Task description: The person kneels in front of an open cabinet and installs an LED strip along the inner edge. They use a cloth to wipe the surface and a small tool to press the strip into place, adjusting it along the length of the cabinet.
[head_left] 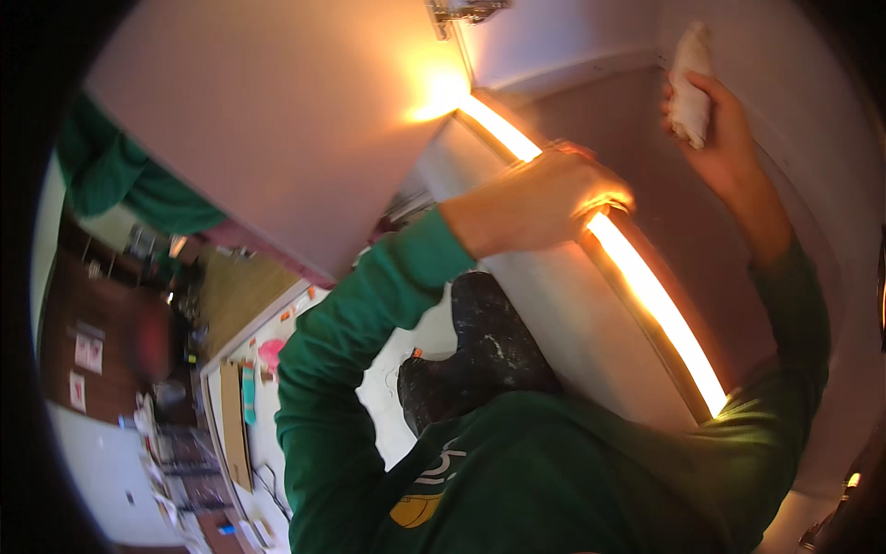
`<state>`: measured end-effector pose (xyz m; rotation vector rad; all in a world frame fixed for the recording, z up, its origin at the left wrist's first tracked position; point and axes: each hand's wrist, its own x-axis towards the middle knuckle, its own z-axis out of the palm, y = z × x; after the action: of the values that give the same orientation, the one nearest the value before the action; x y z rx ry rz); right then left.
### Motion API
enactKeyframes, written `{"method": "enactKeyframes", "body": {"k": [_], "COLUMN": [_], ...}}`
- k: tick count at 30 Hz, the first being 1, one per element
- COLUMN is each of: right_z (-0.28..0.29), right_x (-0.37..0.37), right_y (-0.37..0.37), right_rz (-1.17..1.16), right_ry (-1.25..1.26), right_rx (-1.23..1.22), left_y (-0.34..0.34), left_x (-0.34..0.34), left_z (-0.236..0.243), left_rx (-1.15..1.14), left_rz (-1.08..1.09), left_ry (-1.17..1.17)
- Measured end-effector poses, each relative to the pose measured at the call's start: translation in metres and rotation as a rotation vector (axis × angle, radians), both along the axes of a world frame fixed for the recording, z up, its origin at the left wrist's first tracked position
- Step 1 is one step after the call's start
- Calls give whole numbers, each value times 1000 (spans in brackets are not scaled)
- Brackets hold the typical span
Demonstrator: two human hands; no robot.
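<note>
My left hand [572, 194] is wrapped over a long, glowing, warm-white light strip [655, 300] that runs diagonally from a pink panel [277, 102] at the upper middle down toward my right arm. My right hand [724, 138] grips a crumpled white cloth [690, 83] at the upper right, held apart from the strip, in front of pale walls. The strip sits along a pale board edge [526, 286]. Just above the strip's upper end, a metal fitting [461, 14] shows at the panel's corner.
My dark, speckled trousers [484, 351] are below me on a white surface with a cardboard strip [235, 425], cords and small items. A green sleeve [120, 171] shows at the upper left; whose is unclear. Farther left are a wooden wall [92, 314] and cluttered shelving [171, 462].
</note>
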<state>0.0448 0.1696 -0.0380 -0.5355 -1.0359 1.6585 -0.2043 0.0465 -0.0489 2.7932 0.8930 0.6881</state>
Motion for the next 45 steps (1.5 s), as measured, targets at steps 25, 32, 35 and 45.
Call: {"method": "enactKeyframes", "body": {"k": [25,32,35,45], "right_z": [22,29,31,31], "right_x": [-7,-7,-4,-6], "right_y": [-21,-30,-28,-33], "right_rz": [-57,-61,-56,-26], "right_ry": [81,85,86,141], "right_rx": [15,-6,8,40], "left_y": [-7,-14,-16,-27], "left_x": [5,21,34,28], "left_z": [11,19,14,7], "left_rx": [192,38,105,152], "left_rz": [-129,101,-110,-189], "left_ry": [210,147,116,112]}}
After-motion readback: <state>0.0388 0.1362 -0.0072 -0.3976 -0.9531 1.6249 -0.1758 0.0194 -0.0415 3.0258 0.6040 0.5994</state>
